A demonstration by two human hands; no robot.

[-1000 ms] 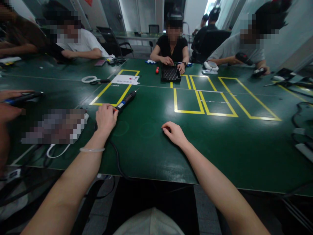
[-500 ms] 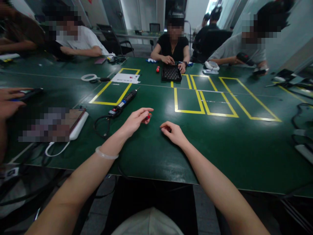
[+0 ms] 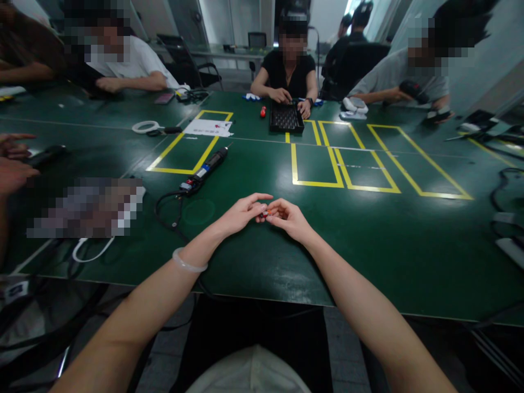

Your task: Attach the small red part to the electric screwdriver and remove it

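Note:
My left hand (image 3: 243, 213) is closed, with a small red object (image 3: 265, 214) pinched at its fingertips above the green table. Its exact kind is too small to make out. My right hand (image 3: 289, 219) meets it from the other side, thumb and curled fingers closed on the same piece. The fingers of both hands cover most of it. A pen-shaped electric screwdriver (image 3: 208, 166) with a cable lies beyond my left hand, its thin bit pointing away.
Yellow tape rectangles (image 3: 317, 183) mark the green table (image 3: 368, 262). Across from me a person works over a black tray (image 3: 286, 120), with a small red item (image 3: 262, 112) beside it. White paper (image 3: 208, 128) and a white ring-shaped tool (image 3: 144, 127) lie left. Other people sit around.
My left hand has shifted right and slightly nearer with the small red object. The fingers of my right hand have come together with it and now grip the piece too.

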